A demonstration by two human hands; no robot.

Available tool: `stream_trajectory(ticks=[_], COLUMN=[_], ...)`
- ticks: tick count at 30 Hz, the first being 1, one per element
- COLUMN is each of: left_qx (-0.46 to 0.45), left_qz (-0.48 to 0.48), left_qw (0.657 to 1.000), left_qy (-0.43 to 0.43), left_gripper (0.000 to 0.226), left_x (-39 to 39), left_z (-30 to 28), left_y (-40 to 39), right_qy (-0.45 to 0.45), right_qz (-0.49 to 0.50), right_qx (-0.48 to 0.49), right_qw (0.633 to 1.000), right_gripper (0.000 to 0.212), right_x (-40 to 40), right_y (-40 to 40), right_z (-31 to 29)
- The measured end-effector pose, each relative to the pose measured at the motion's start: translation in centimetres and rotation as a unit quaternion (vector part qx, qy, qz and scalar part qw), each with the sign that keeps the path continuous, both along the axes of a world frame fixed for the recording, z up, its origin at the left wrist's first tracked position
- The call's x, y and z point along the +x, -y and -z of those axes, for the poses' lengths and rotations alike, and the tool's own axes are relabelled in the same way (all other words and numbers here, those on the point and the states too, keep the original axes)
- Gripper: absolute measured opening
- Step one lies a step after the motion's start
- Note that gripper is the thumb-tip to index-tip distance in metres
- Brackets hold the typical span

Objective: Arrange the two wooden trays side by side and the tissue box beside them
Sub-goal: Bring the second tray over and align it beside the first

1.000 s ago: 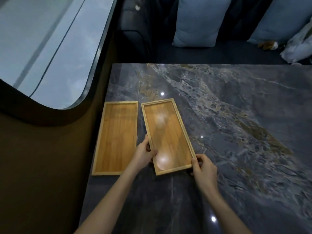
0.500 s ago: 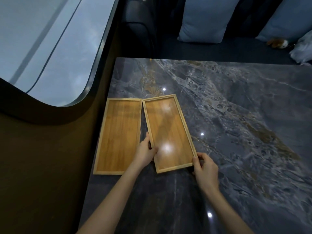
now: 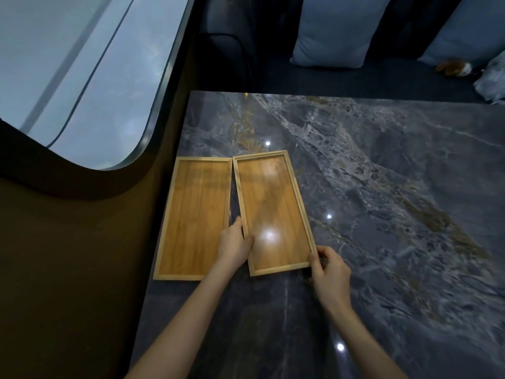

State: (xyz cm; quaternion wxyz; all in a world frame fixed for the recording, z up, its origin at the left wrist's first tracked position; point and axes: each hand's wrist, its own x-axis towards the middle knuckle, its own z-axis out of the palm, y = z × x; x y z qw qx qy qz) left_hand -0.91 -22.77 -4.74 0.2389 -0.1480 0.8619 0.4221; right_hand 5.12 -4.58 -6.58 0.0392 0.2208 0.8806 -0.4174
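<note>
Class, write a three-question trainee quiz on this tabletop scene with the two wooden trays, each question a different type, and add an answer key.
1. True or false: the right-hand rectangular wooden tray lies parallel to the left-hand rectangular wooden tray.
2. Which hand grips the right-hand tray's near right corner? A) left hand B) right hand
3. Fill in: the trays nearly meet at their ___ ends, on the dark marble table.

Key:
1. False; it is angled, with a gap widening toward the person.
2. B; the left hand holds its left rim.
3. Far.

No tissue box is in view.
</note>
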Motion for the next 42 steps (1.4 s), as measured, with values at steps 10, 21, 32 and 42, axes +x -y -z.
stream_trajectory(ticks=[10, 21, 32, 42], left_qx=[-0.186, -0.227, -0.121, -0.228], left_qz=[0.039, 0.094, 0.058, 0.102], left_qw=[0.982, 0.968, 0.966, 0.948], left_qy=[-0.002, -0.055, -0.221, -0.199], left_gripper=[0.015, 0.013, 0.03, 0.054], left_x=[-0.1, 2.0, 6.8, 10.5], left_z=[-0.4, 0.4, -0.9, 3.0], left_y=[-1.0, -0.4, 0.2, 4.6], right_qy=[-0.013, -0.004, 0.061, 0.054], right_qz=[0.003, 0.0, -0.074, -0.11], right_qx=[-0.004, 0.034, 0.061, 0.09], right_qw=[1.0, 0.999, 0.994, 0.988], right_gripper=[0.015, 0.026, 0.029, 0.032], right_x=[0.3, 0.6, 0.1, -0.4], right_y=[0.2, 0.5, -0.5, 0.1], right_z=[0.2, 0.6, 0.1, 0.1])
